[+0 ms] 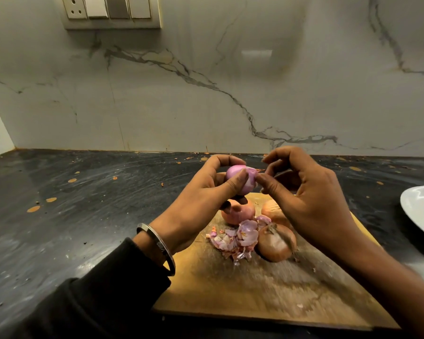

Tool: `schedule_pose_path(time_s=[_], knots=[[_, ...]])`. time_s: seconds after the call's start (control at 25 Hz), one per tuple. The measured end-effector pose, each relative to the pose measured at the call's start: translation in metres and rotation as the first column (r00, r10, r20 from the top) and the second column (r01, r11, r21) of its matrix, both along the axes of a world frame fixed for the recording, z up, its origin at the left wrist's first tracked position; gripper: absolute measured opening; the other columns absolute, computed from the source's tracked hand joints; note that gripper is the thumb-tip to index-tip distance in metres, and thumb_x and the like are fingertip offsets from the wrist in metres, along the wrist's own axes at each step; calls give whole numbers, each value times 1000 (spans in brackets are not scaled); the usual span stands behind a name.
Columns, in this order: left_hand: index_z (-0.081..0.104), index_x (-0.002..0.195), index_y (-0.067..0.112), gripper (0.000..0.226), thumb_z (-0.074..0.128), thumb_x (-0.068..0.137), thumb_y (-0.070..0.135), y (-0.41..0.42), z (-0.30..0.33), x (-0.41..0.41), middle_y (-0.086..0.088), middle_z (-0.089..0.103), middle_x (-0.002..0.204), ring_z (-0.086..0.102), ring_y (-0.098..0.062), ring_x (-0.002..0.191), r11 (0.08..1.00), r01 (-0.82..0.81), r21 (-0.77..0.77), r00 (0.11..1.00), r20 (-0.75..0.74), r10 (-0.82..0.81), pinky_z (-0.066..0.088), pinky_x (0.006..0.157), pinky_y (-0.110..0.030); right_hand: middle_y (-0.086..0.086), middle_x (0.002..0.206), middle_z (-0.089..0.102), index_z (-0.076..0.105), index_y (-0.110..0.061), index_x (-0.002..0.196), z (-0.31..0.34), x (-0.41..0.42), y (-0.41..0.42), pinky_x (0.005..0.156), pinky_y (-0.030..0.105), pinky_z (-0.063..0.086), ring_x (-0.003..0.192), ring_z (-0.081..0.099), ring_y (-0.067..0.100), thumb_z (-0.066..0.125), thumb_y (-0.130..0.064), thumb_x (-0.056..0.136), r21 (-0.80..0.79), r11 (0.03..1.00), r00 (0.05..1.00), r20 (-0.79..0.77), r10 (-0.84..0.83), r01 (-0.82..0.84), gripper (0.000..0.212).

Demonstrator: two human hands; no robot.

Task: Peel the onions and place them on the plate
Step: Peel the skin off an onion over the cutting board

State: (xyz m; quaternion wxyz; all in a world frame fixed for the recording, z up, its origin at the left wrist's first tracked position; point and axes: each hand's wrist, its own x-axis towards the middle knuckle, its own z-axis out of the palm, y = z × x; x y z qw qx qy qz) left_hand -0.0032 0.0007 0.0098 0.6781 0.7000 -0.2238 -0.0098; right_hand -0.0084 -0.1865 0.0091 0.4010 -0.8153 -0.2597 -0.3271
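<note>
Left hand grips peeled onion (pinkish), right hand fingers pinching its skin.

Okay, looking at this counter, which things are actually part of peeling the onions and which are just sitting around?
Part of the job:
- peeled onion, held in left hand, right hand pinching its tip
- three unpeeled onions on the board
- plate, at right
- skins

Lying about:
- switch panel on the wall
- bangle

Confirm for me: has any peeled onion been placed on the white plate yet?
No. The visible part of the white plate holds no onion; the peeled onion is in the left hand.
</note>
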Motion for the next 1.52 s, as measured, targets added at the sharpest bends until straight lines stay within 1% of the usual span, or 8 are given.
schedule_pose_path(time_s=[0.32, 0.48, 0.76, 0.92, 1.08, 1.16, 1.36, 1.52], knots=[[50, 121, 13, 42, 58, 84, 30, 0, 2, 0, -12, 73, 105, 68, -19, 79, 973, 17, -231, 998, -60, -32, 54, 64, -26, -8, 83, 67, 66, -14, 97, -5, 2, 0, 67, 32, 55, 75, 65, 8, 66, -20, 92, -167, 985, 999, -32, -43, 38, 8], [49, 118, 12, 44, 63, 80, 28, -1, 2, -1, -19, 66, 110, 71, -23, 84, 989, 23, -148, 999, -39, -29, 58, 68, -26, -11, 97, 70, 63, -22, 121, -1, 2, -2, 75, 15, 55, 86, 70, 5, 68, -19, 91, 73, 996, 997, -48, 62, -58, 31], [54, 118, 12, 42, 59, 83, 32, -4, -1, -3, -14, 70, 103, 73, -26, 83, 996, 68, -62, 997, -41, -71, 60, 74, -38, -8, 82, 68, 67, -15, 91, -3, 4, -3, 67, 10, 51, 78, 66, 6, 63, 3, 91, 72, 997, 998, -65, -3, 8, 19], [55, 111, 11, 34, 58, 83, 31, -4, 0, 0, -3, 73, 90, 71, -19, 79, 998, -2, -64, 1000, 0, 2, 55, 64, -30, -8, 82, 62, 61, -13, 93, -6, 8, -4, 60, 18, 48, 77, 60, 7, 53, -3, 99, 142, 984, 993, -63, -100, 108, 14], [56, 118, 14, 42, 59, 84, 39, -9, -3, -3, -8, 70, 103, 69, -24, 85, 1000, 23, -4, 1000, -20, -23, 52, 73, -41, -8, 78, 61, 59, -14, 88, -10, 9, -2, 56, 12, 43, 70, 55, 1, 53, -5, 99, 159, 981, 990, -96, -101, 115, 16], [56, 118, 20, 43, 67, 80, 38, -11, -6, -4, -6, 69, 107, 70, -23, 86, 997, 56, 51, 998, -6, -56, 57, 75, -32, -7, 76, 62, 59, -15, 87, -10, 7, 0, 54, 12, 43, 68, 56, 1, 55, -4, 99, 149, 985, 995, -64, -83, 91, 17], [55, 118, 17, 44, 74, 78, 25, -11, -8, -3, -8, 69, 108, 69, -24, 85, 996, 85, 41, 996, -5, -85, 60, 75, -30, -3, 74, 63, 59, -13, 90, -9, 8, -3, 54, 39, 53, 61, 63, 17, 52, -10, 102, 189, 981, 995, -98, -19, 37, 14], [55, 118, 18, 47, 76, 77, 24, -6, -9, 2, -4, 70, 106, 70, -31, 95, 999, 35, 30, 999, 5, -35, 60, 78, -41, -1, 87, 66, 59, -17, 102, -2, 8, -7, 54, 26, 54, 66, 69, 17, 53, -26, 100, 283, 959, 986, -147, 76, -32, 12]])
